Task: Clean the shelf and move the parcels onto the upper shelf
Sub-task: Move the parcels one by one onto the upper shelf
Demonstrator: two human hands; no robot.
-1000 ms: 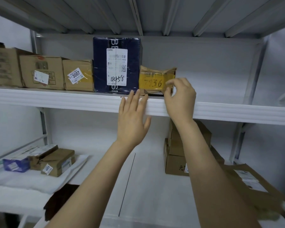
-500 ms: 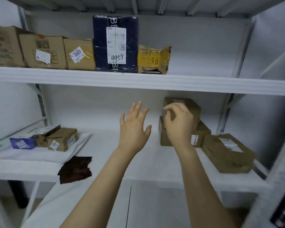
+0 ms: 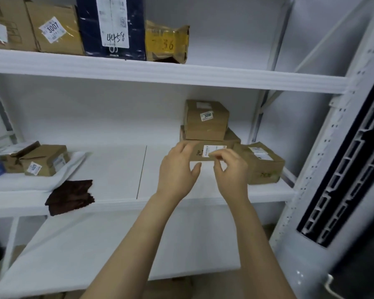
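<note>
On the middle shelf [image 3: 117, 197] two brown parcels are stacked: a small box labelled 3090 [image 3: 206, 120] on a flatter box [image 3: 229, 143]. My left hand [image 3: 177, 171] hovers open just in front of the flatter box. My right hand [image 3: 231, 171] is beside it, fingers loosely curled, holding nothing. A third brown parcel [image 3: 261, 162] lies to their right. On the upper shelf [image 3: 181, 76] stand a yellow-taped parcel [image 3: 166, 43], a dark blue box marked 4458 [image 3: 111, 26] and the brown box 3007 [image 3: 56, 33].
A dark brown cloth [image 3: 70, 196] hangs over the middle shelf's front edge at the left. Behind it small parcels [image 3: 43, 159] rest on a white bag [image 3: 52, 180]. A lower shelf board [image 3: 95, 244] lies beneath my arms. A perforated white upright [image 3: 324, 169] stands at the right.
Both hands came down from the upper shelf, where the right hand left the yellow-taped parcel, to the stacked boxes on the middle shelf. The view tilted downward.
</note>
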